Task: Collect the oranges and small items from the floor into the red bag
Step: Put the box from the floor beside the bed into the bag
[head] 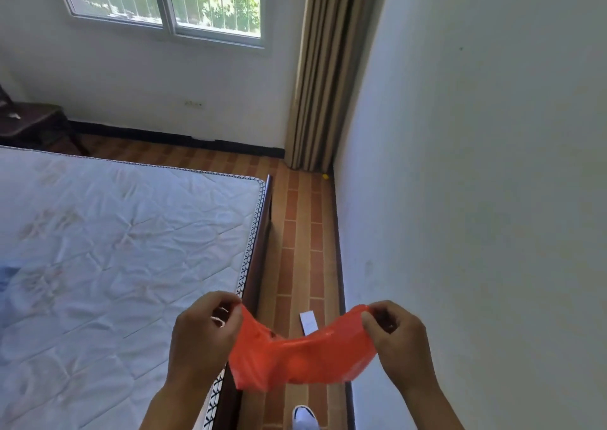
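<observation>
A thin red plastic bag point(302, 352) hangs stretched between my two hands above the narrow strip of floor. My left hand point(203, 334) pinches its left top edge and my right hand point(394, 334) pinches its right top edge. The bag sags in the middle and its mouth looks only slightly parted. On the floor just beyond the bag lies a small white paper slip point(308, 322). Far down the strip, by the foot of the curtain, sits a small yellow-orange round thing point(325, 176), too small to tell what it is.
A bed with a bare white mattress point(115, 249) and dark wooden frame point(259, 258) fills the left. A white wall point(476, 166) bounds the right. The brick-patterned floor strip point(299, 232) runs between them. A beige curtain point(322, 78) hangs at the corner. My white shoe point(303, 416) shows below.
</observation>
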{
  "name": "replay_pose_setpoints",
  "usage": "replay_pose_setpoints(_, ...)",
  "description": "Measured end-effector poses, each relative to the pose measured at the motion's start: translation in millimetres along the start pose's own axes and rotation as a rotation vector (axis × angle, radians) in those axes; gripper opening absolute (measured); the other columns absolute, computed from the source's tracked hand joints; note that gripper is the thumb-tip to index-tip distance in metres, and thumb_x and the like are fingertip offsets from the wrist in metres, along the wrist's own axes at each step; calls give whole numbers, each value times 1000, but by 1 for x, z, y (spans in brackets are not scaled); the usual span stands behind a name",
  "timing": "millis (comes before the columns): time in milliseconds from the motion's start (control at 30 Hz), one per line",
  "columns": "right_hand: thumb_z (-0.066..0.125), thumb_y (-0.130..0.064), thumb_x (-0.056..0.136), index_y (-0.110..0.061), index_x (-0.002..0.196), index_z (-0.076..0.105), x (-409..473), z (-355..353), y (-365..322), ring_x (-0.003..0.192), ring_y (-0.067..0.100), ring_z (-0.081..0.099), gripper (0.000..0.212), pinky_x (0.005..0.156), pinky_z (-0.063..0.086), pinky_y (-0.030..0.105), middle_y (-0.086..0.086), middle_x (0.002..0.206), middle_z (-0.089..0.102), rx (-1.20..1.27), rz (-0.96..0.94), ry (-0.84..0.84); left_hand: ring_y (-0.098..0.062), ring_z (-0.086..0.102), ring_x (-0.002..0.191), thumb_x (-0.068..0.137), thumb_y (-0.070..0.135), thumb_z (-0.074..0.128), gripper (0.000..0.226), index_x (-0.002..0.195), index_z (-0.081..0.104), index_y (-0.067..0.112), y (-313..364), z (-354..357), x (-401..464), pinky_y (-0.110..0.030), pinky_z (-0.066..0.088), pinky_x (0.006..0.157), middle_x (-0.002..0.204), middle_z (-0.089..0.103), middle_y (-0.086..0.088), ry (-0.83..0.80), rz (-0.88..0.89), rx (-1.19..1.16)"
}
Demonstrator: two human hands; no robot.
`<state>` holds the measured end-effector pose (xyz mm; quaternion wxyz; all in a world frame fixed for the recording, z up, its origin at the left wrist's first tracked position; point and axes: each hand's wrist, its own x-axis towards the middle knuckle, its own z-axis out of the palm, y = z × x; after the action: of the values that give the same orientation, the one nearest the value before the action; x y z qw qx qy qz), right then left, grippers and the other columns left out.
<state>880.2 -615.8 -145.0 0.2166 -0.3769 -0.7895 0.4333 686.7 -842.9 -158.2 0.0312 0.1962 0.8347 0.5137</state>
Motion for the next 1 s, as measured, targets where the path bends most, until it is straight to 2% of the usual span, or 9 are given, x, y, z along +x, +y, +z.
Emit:
replay_pose_setpoints(100,76,-23,93,-34,89,75,54,23,22,88,-2,70,12,74,59,14,-26,83,73,6,38,-78,-5,70,68,77,-3,81,38,74,72,34,-17,28,30,-24,53,63,74,72,20,24,-78,38)
replay_pose_setpoints(267,76,-17,93,-32,83,75,128,63,82,83,2,70,17,71,56,13,-21,79,74,1,123,-228,-3,69,67,76,-2,83,35,74,75,32,-62,95,64,-12,49,63,69,71,17,20,-226,87)
replay_pose_setpoints(433,79,-19,89,-36,80,71,153,115,169,79,4,70,21,72,54,14,-21,78,72,-102,205,-379,-1,66,62,71,-1,86,41,72,75,39,-139,162,63,-15,49,65,64,68,19,-59,-402,172)
replay_pose_setpoints(533,80,-20,86,-34,81,71,153,147,223,74,8,70,18,71,58,25,-19,76,72,-161,255,-449,2,66,65,68,2,88,39,72,75,38,-185,196,52,-20,51,68,70,69,19,-87,-455,209)
replay_pose_setpoints(633,80,-22,87,-35,80,70,153,177,268,76,6,70,17,70,56,19,-20,77,72,-193,301,-489,1,66,65,68,18,86,25,76,75,39,-227,226,44,-29,57,68,72,70,20,-92,-480,241)
replay_pose_setpoints(733,79,-33,90,-38,89,69,154,207,311,82,2,71,11,80,59,18,-23,87,73,-197,338,-545,-2,65,62,69,-1,87,40,72,74,37,-273,258,38,-11,48,63,70,68,19,-130,-469,235)
replay_pose_setpoints(800,77,-35,91,-39,90,69,155,227,336,84,1,71,10,83,60,18,-23,90,72,-204,351,-562,-3,66,66,72,-5,84,39,74,75,33,-298,278,38,-7,45,63,70,68,19,-160,-470,228)
replay_pose_setpoints(900,76,-31,93,-36,87,71,164,255,378,84,0,69,9,76,58,16,-24,82,72,-199,350,-542,-5,68,71,78,1,81,33,77,75,33,-342,307,41,-14,49,67,76,71,18,-172,-467,201)
replay_pose_setpoints(1000,74,-31,94,-35,87,72,174,285,421,83,0,69,9,71,55,13,-24,81,71,-210,323,-528,-5,69,79,83,7,78,25,81,75,32,-386,336,44,-30,55,76,84,73,19,-167,-436,173)
